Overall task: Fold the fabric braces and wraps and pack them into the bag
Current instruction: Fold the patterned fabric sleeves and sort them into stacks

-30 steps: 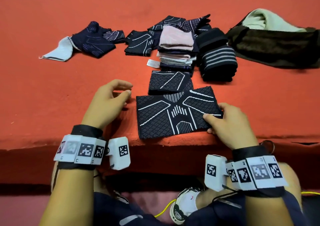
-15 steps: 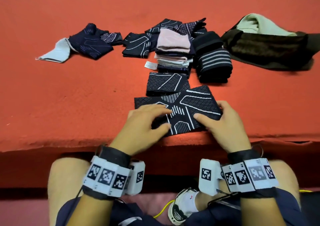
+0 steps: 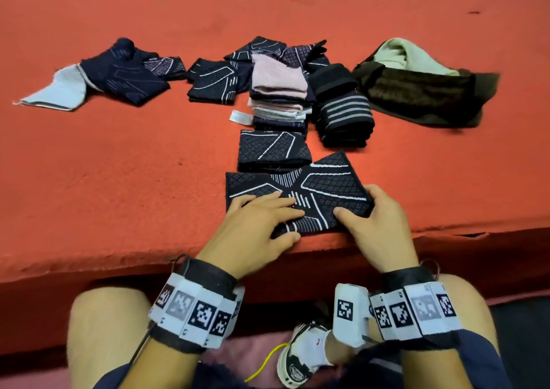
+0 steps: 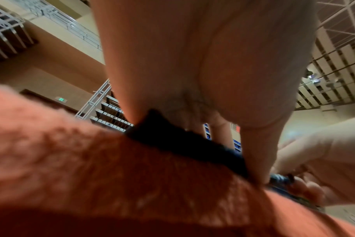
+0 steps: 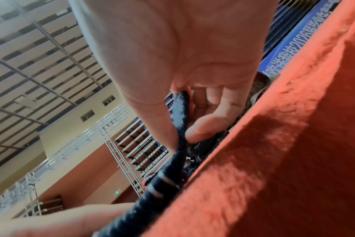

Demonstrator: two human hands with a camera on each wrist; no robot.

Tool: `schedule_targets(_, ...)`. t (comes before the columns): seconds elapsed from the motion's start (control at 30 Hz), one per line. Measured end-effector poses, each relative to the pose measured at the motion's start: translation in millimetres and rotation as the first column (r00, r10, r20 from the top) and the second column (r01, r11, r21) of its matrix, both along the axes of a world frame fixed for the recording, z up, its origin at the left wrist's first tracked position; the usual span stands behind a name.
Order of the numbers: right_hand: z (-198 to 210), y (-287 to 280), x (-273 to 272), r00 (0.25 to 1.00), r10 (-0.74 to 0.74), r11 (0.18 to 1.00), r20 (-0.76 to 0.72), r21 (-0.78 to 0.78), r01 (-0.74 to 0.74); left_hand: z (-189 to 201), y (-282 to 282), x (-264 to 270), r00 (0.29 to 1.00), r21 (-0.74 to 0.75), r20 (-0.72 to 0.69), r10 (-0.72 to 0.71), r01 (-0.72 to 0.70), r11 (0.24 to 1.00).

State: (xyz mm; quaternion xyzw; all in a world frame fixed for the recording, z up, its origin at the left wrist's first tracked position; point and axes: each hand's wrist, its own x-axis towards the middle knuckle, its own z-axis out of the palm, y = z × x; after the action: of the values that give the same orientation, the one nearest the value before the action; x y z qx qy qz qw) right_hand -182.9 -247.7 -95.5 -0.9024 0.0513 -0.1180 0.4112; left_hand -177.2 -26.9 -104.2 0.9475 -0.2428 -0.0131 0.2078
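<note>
Right hand (image 3: 384, 225) pinching the right end of the dark patterned brace (image 3: 324, 186), thumb on top and fingers curled under the raised edge, as seen from the right wrist (image 5: 192, 99); left hand (image 3: 256, 225) pressing flat, fingers straight and spread, on the left half near the middle. Brace lying at the near edge of the red table (image 3: 119, 165), its right end lifted off the cloth, its left end flat. Looks a light, soft, stretchy knit: limp, bending wherever unsupported, likely to spring a little at the crease, not slippery on the felt-like cover, nothing fragile. Best taken by the end edge or a corner, with the other hand pinning the fold line. Just behind, touching it, a folded brace (image 3: 273, 150) of the same pattern. Further back, a stack of folded cloths (image 3: 279, 91) beside a striped wrap (image 3: 345, 114); loose unfolded pieces (image 3: 125, 73) to the left. Far right, a dark open bag (image 3: 422, 91), well apart from the hands.
</note>
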Motion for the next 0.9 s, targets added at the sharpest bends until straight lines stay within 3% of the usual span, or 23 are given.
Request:
schedule_targets(0.13, -1.4, 3.5, 3.2, 0.998, 0.053, 0.998, -0.022, -0.031, -0.054, -4.4, 2.8, 0.5, 1.000, -0.056, -0.004, 0.014, -0.014, 0.998)
schedule_targets(0.27, 7.0, 5.5, 3.4, 0.978, 0.196, 0.952, 0.071, 0.227, -0.207, -12.3, 6.0, 6.3, 0.999, -0.126, 0.003, 0.044, -0.043, 0.991)
schedule_targets(0.37, 1.2, 8.3, 1.5, 0.953, 0.295, 0.894, 0.073, 0.332, -0.302, -18.5, 3.8, 7.4, 0.996, -0.201, 0.004, 0.091, -0.088, 0.976)
schedule_targets(0.53, -0.9, 5.6, 3.0, 0.955, 0.268, 0.805, 0.128, 0.515, -0.294, -21.5, 2.6, 2.6, 0.989, -0.290, 0.025, 0.149, -0.136, 0.947)
schedule_targets(0.67, -4.2, 0.3, 8.0, 0.963, 0.219, 0.882, 0.158, 0.390, -0.265, -18.5, 2.8, 4.5, 0.989, -0.282, 0.001, 0.150, -0.143, 0.949)
schedule_targets(0.77, -9.9, 1.5, 12.0, 0.976, 0.187, 0.957, 0.114, 0.202, -0.208, -17.7, 1.1, 6.4, 0.991, -0.166, 0.019, 0.132, -0.128, 0.978)
schedule_targets(0.9, -11.8, 16.7, 10.6, 0.947, 0.308, 0.937, 0.087, 0.144, -0.318, -16.1, -2.7, 6.4, 0.991, -0.118, 0.034, 0.129, -0.124, 0.985)
